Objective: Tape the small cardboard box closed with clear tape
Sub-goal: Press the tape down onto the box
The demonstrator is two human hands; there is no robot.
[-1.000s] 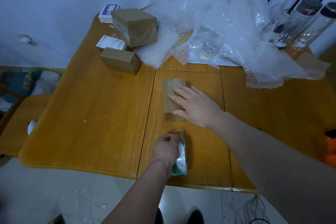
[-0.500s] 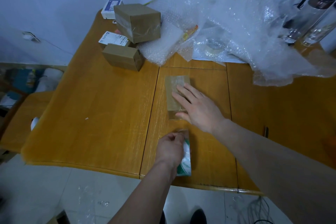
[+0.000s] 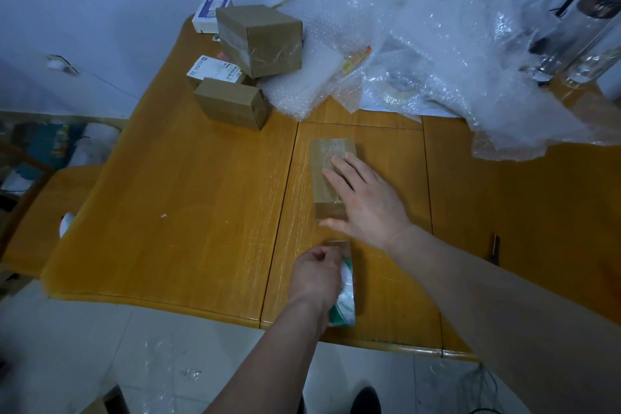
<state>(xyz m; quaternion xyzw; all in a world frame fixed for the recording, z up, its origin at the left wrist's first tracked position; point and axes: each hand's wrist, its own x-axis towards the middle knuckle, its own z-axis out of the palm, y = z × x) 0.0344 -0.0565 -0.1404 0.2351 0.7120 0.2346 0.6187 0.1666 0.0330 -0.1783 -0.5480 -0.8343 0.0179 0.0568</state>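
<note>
A small flat cardboard box lies in the middle of the wooden table, a shiny strip of clear tape along its top. My right hand rests flat on the box, fingers spread, thumb down at its near end. Closer to the table's front edge, my left hand grips a roll of clear tape with a green and white core, standing on edge. A clear strip appears to stretch from the roll toward the box's near end.
Three taped or closed cardboard boxes and two small white labelled cartons sit at the table's far left. A big heap of bubble wrap covers the back right. Glass bottles stand at the far right. A wooden chair is left.
My right hand has slid a little toward the box's near end, still pressed flat. The left hand and the roll have hardly moved; the view has shifted slightly.
</note>
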